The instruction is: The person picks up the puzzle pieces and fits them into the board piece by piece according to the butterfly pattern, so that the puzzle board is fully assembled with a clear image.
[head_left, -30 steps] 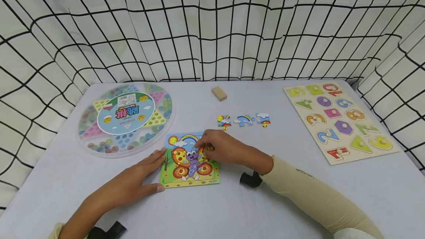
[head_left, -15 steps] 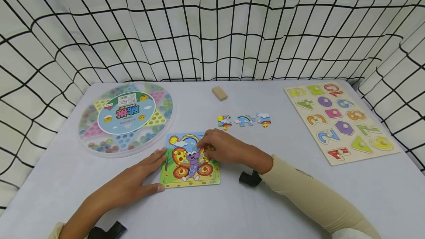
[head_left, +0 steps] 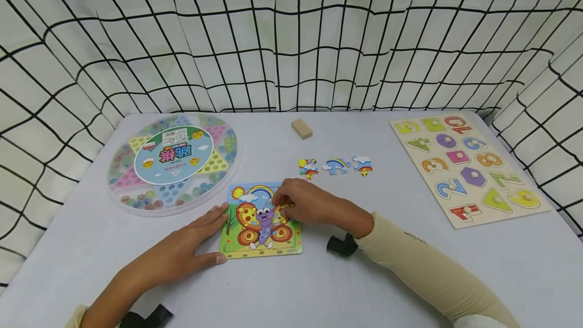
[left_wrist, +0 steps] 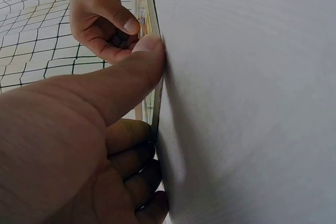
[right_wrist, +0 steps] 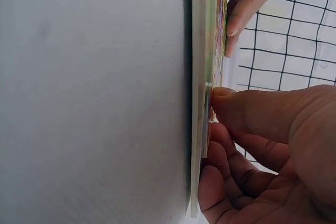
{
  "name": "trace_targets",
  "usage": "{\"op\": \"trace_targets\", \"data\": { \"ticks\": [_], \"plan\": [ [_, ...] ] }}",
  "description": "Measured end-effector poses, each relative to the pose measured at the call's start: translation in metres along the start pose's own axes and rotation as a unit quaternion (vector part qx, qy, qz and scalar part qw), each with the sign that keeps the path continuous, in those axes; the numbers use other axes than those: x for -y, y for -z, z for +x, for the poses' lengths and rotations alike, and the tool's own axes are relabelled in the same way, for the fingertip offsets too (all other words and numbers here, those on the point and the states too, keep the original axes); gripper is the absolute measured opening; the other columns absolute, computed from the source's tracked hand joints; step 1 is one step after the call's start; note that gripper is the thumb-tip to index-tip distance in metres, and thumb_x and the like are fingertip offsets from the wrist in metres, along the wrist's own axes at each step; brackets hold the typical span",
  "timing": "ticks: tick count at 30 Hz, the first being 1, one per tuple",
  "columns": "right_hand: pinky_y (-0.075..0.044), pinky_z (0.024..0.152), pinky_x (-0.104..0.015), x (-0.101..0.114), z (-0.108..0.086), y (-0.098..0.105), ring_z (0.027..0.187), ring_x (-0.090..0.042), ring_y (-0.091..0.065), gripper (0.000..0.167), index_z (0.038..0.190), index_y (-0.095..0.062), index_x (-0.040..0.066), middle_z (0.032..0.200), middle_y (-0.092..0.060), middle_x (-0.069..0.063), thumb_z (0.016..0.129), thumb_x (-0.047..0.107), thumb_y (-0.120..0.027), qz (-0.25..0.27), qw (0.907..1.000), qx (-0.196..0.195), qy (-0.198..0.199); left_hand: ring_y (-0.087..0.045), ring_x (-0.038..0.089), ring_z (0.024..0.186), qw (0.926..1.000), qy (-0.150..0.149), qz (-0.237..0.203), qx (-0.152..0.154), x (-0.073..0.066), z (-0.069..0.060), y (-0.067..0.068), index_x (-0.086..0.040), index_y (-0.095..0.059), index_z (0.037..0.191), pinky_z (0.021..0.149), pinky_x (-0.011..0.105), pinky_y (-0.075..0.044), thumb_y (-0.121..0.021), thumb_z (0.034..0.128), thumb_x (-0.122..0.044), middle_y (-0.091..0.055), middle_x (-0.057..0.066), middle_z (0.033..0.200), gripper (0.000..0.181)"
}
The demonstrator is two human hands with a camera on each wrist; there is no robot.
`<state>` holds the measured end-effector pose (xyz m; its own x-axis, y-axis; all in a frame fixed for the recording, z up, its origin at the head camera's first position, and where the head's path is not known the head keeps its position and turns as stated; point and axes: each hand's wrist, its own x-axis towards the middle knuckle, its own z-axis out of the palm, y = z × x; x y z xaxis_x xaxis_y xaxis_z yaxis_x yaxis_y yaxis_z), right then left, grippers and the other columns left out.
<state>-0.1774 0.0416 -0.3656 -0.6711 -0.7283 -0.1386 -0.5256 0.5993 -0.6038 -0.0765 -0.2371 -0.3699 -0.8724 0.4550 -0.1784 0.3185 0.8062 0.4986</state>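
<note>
A square butterfly puzzle board lies flat on the white table. My left hand rests at its left side, fingers extended along the edge and thumb at the near left corner. Over the board's upper right part, my right hand pinches a puzzle piece with its thumb and curled fingers. That piece is low against the board in the right wrist view; whether it is fully seated I cannot tell. Beyond the board lie three loose pieces in a row: one with a sun, one with a rainbow, one with a cloud.
A round marble game lies at the far left. A small wooden block sits behind the loose pieces. On the right is a number and shape board with knobbed pieces. Black netting over white cloth surrounds the table's back and sides.
The orange patch seen between my right thumb and fingers has dropped from sight as those fingers shifted slightly. My left hand stays in place.
</note>
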Motion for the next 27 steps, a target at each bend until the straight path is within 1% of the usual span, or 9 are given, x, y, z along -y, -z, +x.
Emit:
{"op": "trace_targets", "data": {
  "ticks": [6, 11, 16, 24, 27],
  "plan": [
    [-0.047, 0.075, -0.021, -0.0006, 0.0019, -0.0008, 0.089, -0.010, -0.052, 0.018, 0.109, -0.072, 0.010, 0.095, -0.056, 0.006, 0.092, 0.010, -0.069, 0.005, 1.0000, 0.002, -0.001, -0.020, 0.033, 0.145, 1.0000, 0.004, 0.000, 0.000, 0.0002, -0.0002, 0.0005, -0.003, -0.039, 0.148, 0.107, 0.054, -0.033, -0.073, 0.0841, -0.046, -0.022, 0.004, 0.160, 0.084],
    [-0.047, 0.074, -0.021, 0.0002, 0.0033, -0.0007, 0.088, -0.011, -0.051, 0.017, 0.108, -0.073, 0.010, 0.094, -0.056, 0.006, 0.092, 0.010, -0.069, -0.009, 0.9999, 0.010, -0.002, -0.019, 0.033, 0.145, 1.0000, 0.005, -0.003, 0.002, -0.0005, -0.0003, 0.0011, -0.004, -0.039, 0.149, 0.107, 0.054, -0.033, -0.072, 0.0842, -0.047, -0.021, 0.004, 0.160, 0.084],
    [-0.046, 0.073, -0.021, -0.0003, 0.0028, 0.0001, 0.087, -0.011, -0.051, 0.016, 0.107, -0.073, 0.010, 0.093, -0.055, 0.005, 0.092, 0.010, -0.069, -0.015, 0.9998, 0.012, 0.000, -0.019, 0.033, 0.145, 1.0000, 0.000, -0.002, 0.001, -0.0008, 0.0001, 0.0003, -0.003, -0.039, 0.148, 0.107, 0.054, -0.033, -0.072, 0.0848, -0.046, -0.021, 0.004, 0.160, 0.084],
    [-0.046, 0.073, -0.022, -0.0034, 0.0029, 0.0009, 0.087, -0.011, -0.051, 0.016, 0.109, -0.072, 0.010, 0.093, -0.056, 0.006, 0.093, 0.011, -0.068, -0.001, 0.9999, 0.014, 0.008, -0.019, 0.033, 0.145, 1.0000, 0.001, 0.001, 0.001, -0.0009, -0.0003, 0.0011, -0.003, -0.039, 0.148, 0.107, 0.053, -0.032, -0.072, 0.0841, -0.047, -0.021, 0.004, 0.160, 0.085],
    [-0.048, 0.073, -0.022, -0.0046, 0.0021, 0.0025, 0.087, -0.011, -0.053, 0.021, 0.114, -0.071, 0.010, 0.093, -0.056, 0.005, 0.093, 0.011, -0.067, 0.017, 0.9998, 0.011, 0.000, -0.019, 0.033, 0.145, 1.0000, 0.000, -0.001, 0.002, -0.0001, 0.0001, 0.0008, -0.004, -0.039, 0.149, 0.107, 0.053, -0.032, -0.072, 0.0841, -0.048, -0.021, 0.004, 0.160, 0.085]
  ]
}}
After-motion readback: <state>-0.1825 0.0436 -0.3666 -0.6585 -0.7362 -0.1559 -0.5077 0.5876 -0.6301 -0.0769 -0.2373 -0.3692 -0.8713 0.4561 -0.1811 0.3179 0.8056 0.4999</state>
